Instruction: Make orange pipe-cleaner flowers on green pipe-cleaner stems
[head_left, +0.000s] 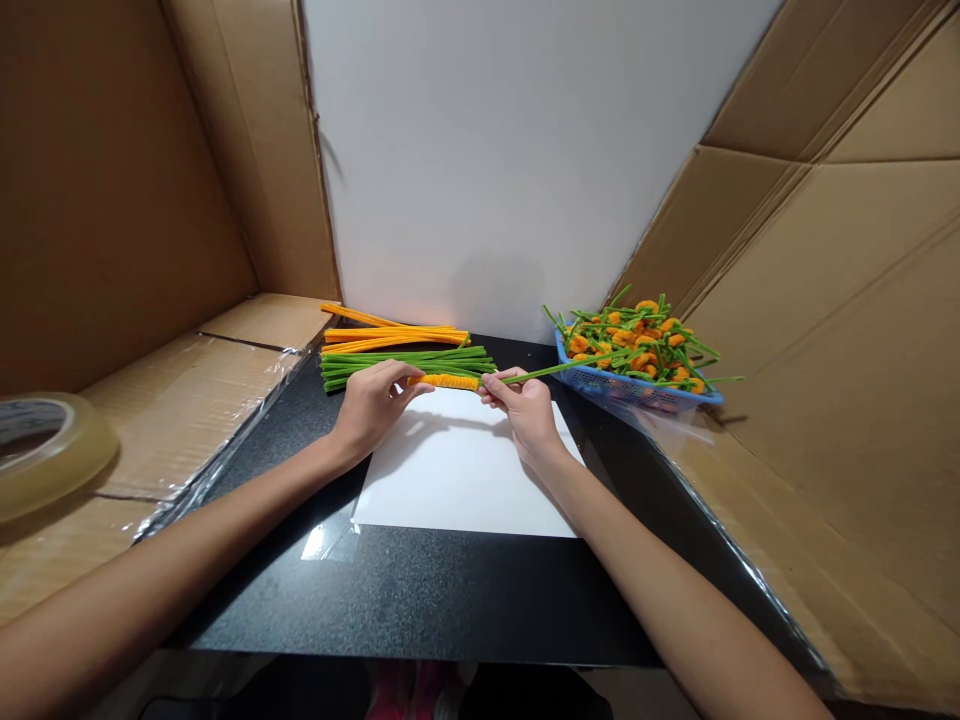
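Note:
Over the white sheet of paper, both of my hands hold one piece of pipe cleaner work. Its orange part is a tight coil stretched level between my hands. My left hand pinches the coil's left end between thumb and fingers. At the right end, my right hand grips where the orange coil meets a green pipe cleaner, whose stem sticks out to the right toward the basket. Behind my left hand lie a bundle of green pipe cleaners and several orange pipe cleaners.
A blue basket at the right holds many orange and green pipe cleaner pieces. A large roll of clear tape lies on cardboard at the left. Cardboard walls flank the black table, with a white wall behind.

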